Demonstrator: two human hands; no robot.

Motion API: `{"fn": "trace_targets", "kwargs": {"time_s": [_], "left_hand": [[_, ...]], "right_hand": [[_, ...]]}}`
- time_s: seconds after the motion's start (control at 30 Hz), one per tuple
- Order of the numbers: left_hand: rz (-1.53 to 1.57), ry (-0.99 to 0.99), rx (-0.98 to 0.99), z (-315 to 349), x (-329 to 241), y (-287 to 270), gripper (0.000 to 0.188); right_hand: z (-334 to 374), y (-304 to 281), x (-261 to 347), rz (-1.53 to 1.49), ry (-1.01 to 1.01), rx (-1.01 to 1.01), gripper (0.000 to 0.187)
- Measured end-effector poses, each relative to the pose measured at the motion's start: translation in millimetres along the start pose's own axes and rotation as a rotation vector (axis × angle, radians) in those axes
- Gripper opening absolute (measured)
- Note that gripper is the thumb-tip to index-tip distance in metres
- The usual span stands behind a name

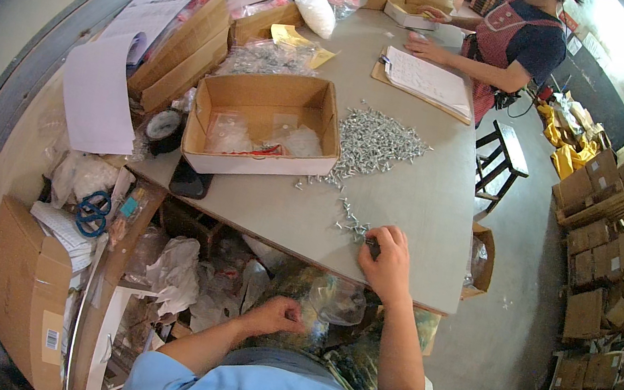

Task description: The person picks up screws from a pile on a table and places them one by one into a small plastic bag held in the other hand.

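Note:
A big heap of small silver screws (380, 142) is spread over the grey table (416, 202). A smaller group of them (352, 221) trails toward the near edge. There my right hand (389, 265) rests on the tabletop, its fingers curled in beside these screws; what is inside the fingers is mostly hidden. My left hand (274, 318) is lower, in front of the table edge and above my lap, with its fingers closed. Next to it, under the edge, is a clear plastic bag (338, 301); whether the hand touches it is unclear.
An open cardboard box (258, 166) with small plastic bags stands left of the heap. A black phone (190, 180) lies by the edge. Beyond are a clipboard (425, 83) and another person (511, 51) at the table. Blue-handled scissors (92, 214) lie left; a black stool (502, 163) stands right.

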State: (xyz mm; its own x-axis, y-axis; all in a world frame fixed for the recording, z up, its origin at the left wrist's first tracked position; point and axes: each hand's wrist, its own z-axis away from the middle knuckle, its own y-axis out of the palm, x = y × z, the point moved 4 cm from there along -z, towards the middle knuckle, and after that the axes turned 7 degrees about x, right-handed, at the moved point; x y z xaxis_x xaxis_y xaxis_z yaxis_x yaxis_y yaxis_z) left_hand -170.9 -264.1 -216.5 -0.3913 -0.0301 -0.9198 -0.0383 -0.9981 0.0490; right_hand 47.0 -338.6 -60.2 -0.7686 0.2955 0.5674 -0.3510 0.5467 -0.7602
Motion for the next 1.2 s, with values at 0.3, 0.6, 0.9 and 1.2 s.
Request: {"fn": "trace_targets", "kwargs": {"time_s": [0.3,0.6,0.9,1.2], "left_hand": [[0.258,0.113,0.038,-40.0,-13.5,45.9,0.038],[0.029,0.149,-0.174,-42.4,-9.1,53.4,0.041],[0.306,0.27,-0.193,-36.5,-19.7,59.4,0.033],[0.304,0.195,-0.175,-34.9,-24.1,57.5,0.032]], "right_hand": [[0.3,-0.3,-0.9,0.032,0.064,-0.003,0.022],[1.4,-1.6,4.0,0.017,0.034,-0.019,0.014],[22.5,-13.6,17.7,-0.297,0.101,0.516,0.019],[-21.3,-0.3,13.5,0.05,-0.006,0.078,0.029]]}}
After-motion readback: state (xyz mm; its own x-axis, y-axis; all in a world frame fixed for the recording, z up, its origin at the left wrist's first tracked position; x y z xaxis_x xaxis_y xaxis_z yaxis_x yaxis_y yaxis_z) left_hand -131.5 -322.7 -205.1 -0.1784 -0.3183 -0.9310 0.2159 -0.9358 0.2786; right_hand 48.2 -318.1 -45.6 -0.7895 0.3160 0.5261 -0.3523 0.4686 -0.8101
